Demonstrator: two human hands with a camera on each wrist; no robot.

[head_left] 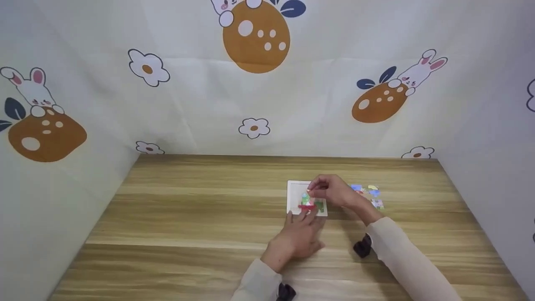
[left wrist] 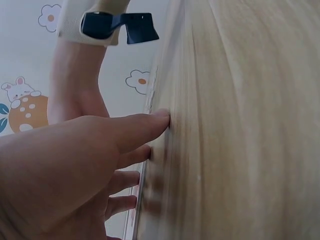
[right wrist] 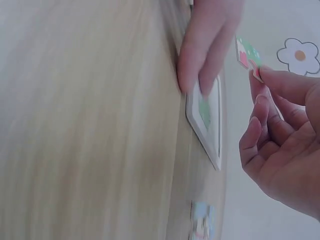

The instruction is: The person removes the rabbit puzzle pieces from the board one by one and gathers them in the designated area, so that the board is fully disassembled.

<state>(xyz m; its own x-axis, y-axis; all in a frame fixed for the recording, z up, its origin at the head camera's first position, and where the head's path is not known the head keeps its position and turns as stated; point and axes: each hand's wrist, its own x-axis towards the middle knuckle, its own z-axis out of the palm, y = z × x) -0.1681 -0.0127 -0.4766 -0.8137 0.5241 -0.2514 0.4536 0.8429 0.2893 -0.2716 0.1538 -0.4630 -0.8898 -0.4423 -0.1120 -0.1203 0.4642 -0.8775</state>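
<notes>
My right hand (head_left: 334, 192) pinches a jigsaw puzzle piece (right wrist: 245, 52) between thumb and fingertip. The piece is green with white specks and pink-red patches, and it is held tilted above a square white puzzle tray (head_left: 293, 193). Inside the tray's right near corner lies another green piece (head_left: 320, 205), partly overlapped by the hands in the head view. My left hand (head_left: 300, 237) lies with spread, fairly straight fingers along the tray's near edge. Its thumb (left wrist: 145, 125) touches the wooden table in the left wrist view.
Several loose puzzle pieces (head_left: 374, 192) in blue, yellow and pink lie right of the tray, partly behind the right hand. The wooden table (head_left: 188, 217) meets printed cloth walls (head_left: 200, 100) at the back and sides. A black wrist mount (head_left: 363, 246) sits at the right sleeve.
</notes>
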